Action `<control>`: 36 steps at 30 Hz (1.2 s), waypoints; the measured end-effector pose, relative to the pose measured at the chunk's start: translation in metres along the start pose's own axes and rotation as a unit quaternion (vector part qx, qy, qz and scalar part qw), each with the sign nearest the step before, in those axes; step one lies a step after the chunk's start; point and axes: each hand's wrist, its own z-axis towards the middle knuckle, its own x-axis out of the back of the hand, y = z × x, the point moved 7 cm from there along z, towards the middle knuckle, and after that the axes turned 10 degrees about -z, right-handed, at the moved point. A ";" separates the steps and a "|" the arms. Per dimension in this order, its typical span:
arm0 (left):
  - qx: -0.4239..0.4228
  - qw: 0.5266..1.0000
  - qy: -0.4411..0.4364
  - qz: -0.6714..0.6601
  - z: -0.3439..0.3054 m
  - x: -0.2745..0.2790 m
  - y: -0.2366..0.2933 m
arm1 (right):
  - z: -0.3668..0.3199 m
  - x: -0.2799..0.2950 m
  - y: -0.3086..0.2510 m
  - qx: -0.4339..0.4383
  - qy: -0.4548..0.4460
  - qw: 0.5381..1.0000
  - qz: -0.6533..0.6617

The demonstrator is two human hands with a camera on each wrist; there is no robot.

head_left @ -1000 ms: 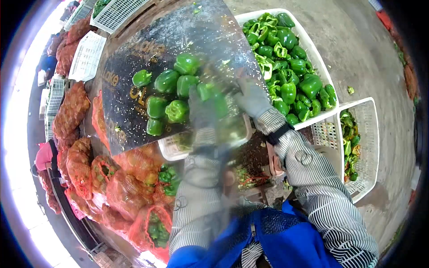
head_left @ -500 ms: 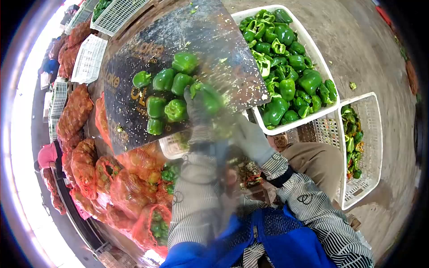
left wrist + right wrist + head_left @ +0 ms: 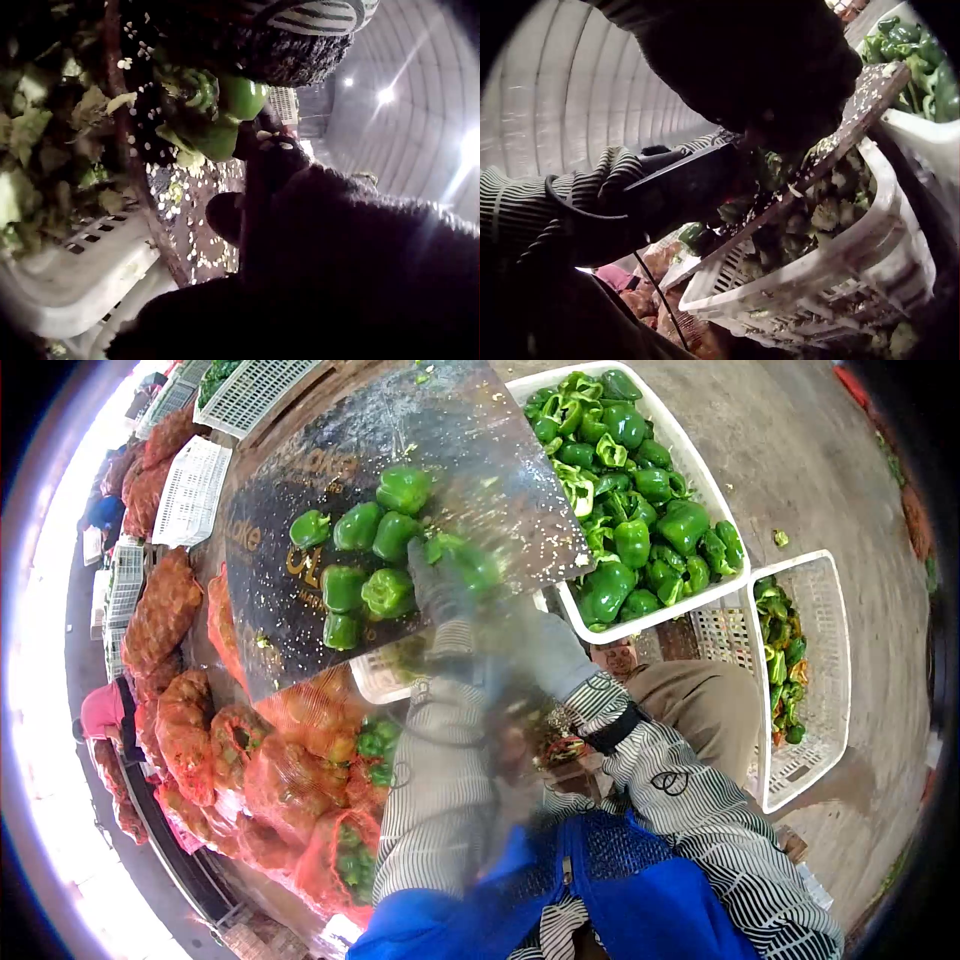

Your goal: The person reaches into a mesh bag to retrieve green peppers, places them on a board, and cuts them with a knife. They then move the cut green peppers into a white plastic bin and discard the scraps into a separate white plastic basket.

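Note:
In the head view my gloved left hand (image 3: 437, 585) grips a green bell pepper (image 3: 468, 563) on the dark, seed-strewn board (image 3: 500, 470). The left wrist view shows this pepper (image 3: 214, 120) beside the dark fingers, its lower side against the seedy board. My gloved right hand (image 3: 555, 655) is at the board's near right corner, its fingers blurred; I cannot tell whether it holds anything. In the right wrist view the right hand (image 3: 757, 75) is a dark shape above the board's edge. Several whole bell peppers (image 3: 390, 593) sit left of my left hand.
A white crate (image 3: 722, 470) full of green peppers stands right of the board. Another white crate (image 3: 840, 650) beyond it holds pepper pieces. Under the board's near edge is a white basket (image 3: 900, 202) of pale green scraps. Red mesh sacks (image 3: 290, 780) are at the left.
My right hand has moved down from beside the crate toward my body. A large green pepper now lies in the crate's near corner. My left hand stays at its pepper.

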 end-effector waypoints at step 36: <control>0.180 0.974 -0.051 -0.128 0.004 0.042 0.021 | 0.061 0.057 -0.062 0.185 0.157 0.917 -0.316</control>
